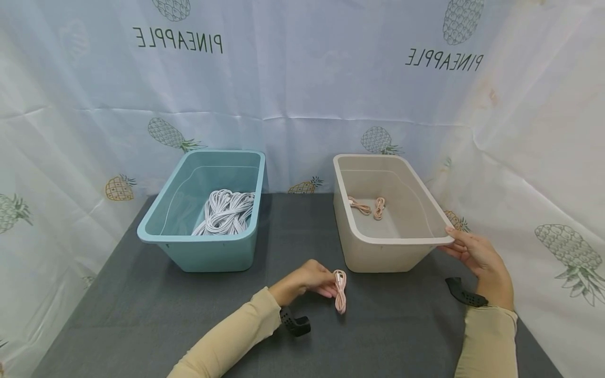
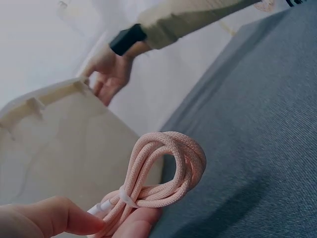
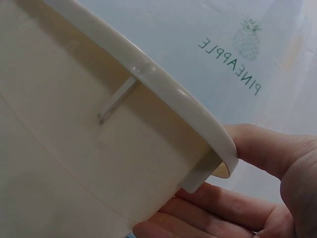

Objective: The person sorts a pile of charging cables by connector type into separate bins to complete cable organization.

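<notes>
Between thumb and fingers, my left hand (image 1: 315,278) pinches a pink braided cable (image 1: 340,292), coiled and tied with a white band. In the left wrist view the coiled cable (image 2: 163,171) stands out loop-first from the fingertips, with a white connector end beside the thumb. My right hand (image 1: 477,253) holds the front right corner of a beige bin (image 1: 397,257). Its thumb lies at the rim (image 3: 218,134) and the fingers are underneath, against the outer wall. Inside that bin lie two more coiled pink cables (image 1: 379,208), towards its left side.
A blue bin (image 1: 212,257) stands to the left, with a heap of white cables (image 1: 227,212) inside. Both bins rest on a dark grey table (image 1: 142,315). Behind and beside the table hangs a white curtain (image 1: 302,68) with pineapple prints.
</notes>
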Demonstrator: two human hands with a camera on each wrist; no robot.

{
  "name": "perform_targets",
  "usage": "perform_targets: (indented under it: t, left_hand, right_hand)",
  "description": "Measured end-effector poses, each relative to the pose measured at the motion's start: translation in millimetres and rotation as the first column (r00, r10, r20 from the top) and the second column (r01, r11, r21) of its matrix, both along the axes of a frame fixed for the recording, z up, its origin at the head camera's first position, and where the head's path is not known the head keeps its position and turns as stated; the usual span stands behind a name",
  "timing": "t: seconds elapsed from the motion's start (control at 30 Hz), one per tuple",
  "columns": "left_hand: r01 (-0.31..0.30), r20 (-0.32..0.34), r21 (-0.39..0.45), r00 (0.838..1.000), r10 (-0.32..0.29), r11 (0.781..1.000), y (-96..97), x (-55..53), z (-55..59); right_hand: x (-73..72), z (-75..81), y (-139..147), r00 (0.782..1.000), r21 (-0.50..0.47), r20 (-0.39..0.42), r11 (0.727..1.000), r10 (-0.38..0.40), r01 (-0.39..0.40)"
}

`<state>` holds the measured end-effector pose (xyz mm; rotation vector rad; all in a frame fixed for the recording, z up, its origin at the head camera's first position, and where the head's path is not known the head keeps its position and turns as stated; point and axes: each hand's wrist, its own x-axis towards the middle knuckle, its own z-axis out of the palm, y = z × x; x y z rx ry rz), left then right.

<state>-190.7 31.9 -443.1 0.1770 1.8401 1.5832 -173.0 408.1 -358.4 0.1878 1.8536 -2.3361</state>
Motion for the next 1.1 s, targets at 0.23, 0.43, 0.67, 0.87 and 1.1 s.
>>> perform_targets:
  t: [0.23,0.43,0.67,0.87,1.1]
  left_hand:
    - [-0.015,-0.018,0.057,1.000,0.016,0.998,-10.3,-0.9,13.0]
    - [-0.023,-0.042,0.069,0.999,0.026,0.997,-19.5,-3.8,27.3]
    - [-0.049,-0.051,0.114,0.997,0.055,0.992,-26.0,-7.1,43.0]
    - [-0.072,-0.050,0.139,0.996,0.079,0.988,-30.7,-11.1,59.7]
    - [-0.088,-0.072,0.167,0.992,0.101,0.982,-30.1,-19.8,77.2]
  right_hand:
    - [-0.2,0.6,1,1.000,0.029,-0.012,0.999,0.014,-0.014]
    - [0.0,1.0,3,0.999,0.055,-0.013,0.997,0.046,-0.046]
    - [1.1,1.8,4,0.999,0.065,0.008,0.997,0.045,-0.045]
    - [2.8,2.5,4,0.998,0.104,0.015,0.993,0.062,-0.063]
    - [2.3,3.0,3,0.998,0.087,0.009,0.994,0.066,-0.066]
